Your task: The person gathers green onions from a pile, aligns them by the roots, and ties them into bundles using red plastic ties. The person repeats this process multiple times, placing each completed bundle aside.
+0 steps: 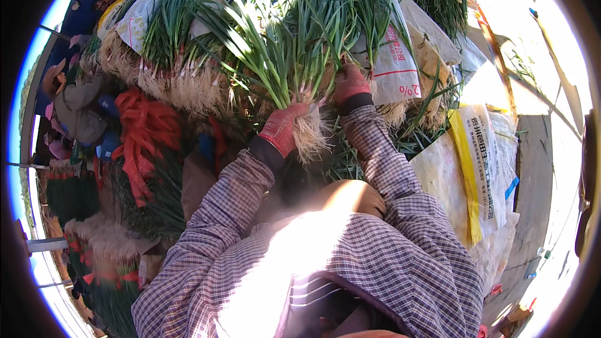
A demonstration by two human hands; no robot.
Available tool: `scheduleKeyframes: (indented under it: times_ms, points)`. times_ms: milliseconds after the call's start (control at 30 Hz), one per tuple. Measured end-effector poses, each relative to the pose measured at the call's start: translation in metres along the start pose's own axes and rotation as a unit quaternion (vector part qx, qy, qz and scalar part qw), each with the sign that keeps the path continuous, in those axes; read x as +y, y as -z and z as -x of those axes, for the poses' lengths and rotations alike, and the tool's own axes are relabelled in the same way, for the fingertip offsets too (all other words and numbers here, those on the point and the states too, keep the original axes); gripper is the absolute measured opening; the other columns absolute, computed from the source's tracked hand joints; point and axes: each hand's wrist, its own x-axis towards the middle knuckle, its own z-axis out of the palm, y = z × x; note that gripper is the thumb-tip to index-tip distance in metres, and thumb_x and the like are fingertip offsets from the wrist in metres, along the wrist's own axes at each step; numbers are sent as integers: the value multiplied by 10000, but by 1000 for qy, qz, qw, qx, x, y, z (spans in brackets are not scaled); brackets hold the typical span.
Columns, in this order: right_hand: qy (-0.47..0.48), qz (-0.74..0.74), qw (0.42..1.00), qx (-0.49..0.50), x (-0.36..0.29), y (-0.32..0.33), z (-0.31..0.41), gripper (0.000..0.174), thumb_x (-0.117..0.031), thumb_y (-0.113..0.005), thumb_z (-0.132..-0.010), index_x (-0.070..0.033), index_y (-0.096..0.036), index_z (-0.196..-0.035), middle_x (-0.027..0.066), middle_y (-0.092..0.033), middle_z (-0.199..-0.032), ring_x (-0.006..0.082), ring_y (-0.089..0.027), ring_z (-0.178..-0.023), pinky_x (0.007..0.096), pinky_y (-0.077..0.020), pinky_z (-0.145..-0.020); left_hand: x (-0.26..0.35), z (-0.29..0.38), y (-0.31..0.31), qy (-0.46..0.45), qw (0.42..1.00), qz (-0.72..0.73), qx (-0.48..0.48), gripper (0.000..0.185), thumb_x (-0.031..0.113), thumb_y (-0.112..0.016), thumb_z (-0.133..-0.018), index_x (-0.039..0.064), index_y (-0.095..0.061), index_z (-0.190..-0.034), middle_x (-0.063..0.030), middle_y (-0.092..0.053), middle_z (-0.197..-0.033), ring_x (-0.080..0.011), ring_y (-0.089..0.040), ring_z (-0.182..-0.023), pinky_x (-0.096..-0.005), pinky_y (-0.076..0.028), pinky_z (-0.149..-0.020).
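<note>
My left hand (284,127), in a red glove, is closed around the lower stems of a bunch of green onions (270,63). Their pale, stringy roots (312,138) hang below my fingers, and the long leaves fan out away from me. To the right, my red-gloved right hand (351,85) reaches into the edge of the onion pile (347,14), fingers curled against stems there. Leaves partly cover those fingertips, so whether they grip a stem is hidden. Beside this hand lies a white woven plastic sack (396,65) bearing red print.
More green onions (176,65) lie in a row at left, roots towards me. Red plastic strips (145,136) hang near my left arm. Tied onion bundles (110,267) stand further left, near a person in a cap (84,108). Printed sacks (469,173) lie at right beside concrete ground (535,164).
</note>
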Motion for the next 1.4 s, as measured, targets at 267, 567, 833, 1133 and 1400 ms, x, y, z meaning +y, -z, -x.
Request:
scheduleKeyframes:
  times_ms: [267,567,833,1133,1400]
  points:
    - [246,-96,958,-111,73,-29,-42,183,-222,-611,-925,-66,-618,-1019,-3,-558,-677,149,-525,-555,289,-424,-494,-14,5,-7,-25,998,-14,48,287,184,-628,-949,52,-599,-1202,-44,-658,-1098,-184,-636,-964,-386,-522,-883]
    - [189,-190,961,-69,43,-42,-14,188,-183,-626,-919,-62,-618,-1063,28,-638,-806,136,-583,-638,276,-482,-551,-22,-1,1,1,995,-97,-2,351,190,-666,-918,75,-595,-1242,-29,-647,-1130,-171,-624,-999,-372,-524,-867]
    - [118,-79,986,85,-19,-16,24,201,-146,-648,-900,-11,-607,-1042,122,-673,-881,200,-655,-801,321,-513,-739,-16,9,-22,19,993,37,-112,496,323,-645,-921,82,-514,-1334,-77,-608,-1201,-223,-593,-1055,-424,-500,-909]
    - [51,2,999,13,-28,3,27,238,-211,-563,-925,-42,-595,-1090,229,-653,-986,387,-637,-959,433,-495,-824,-12,1,-22,3,999,-23,-23,445,269,-651,-892,66,-545,-1274,-63,-634,-1025,-218,-628,-876,-397,-548,-783]
    - [-102,-152,981,66,-2,43,-11,228,-153,-555,-905,-13,-636,-1066,170,-691,-909,306,-661,-896,394,-504,-798,-16,5,-6,12,998,-64,-4,334,161,-643,-877,1,-592,-1165,-82,-639,-974,-231,-636,-849,-388,-540,-799]
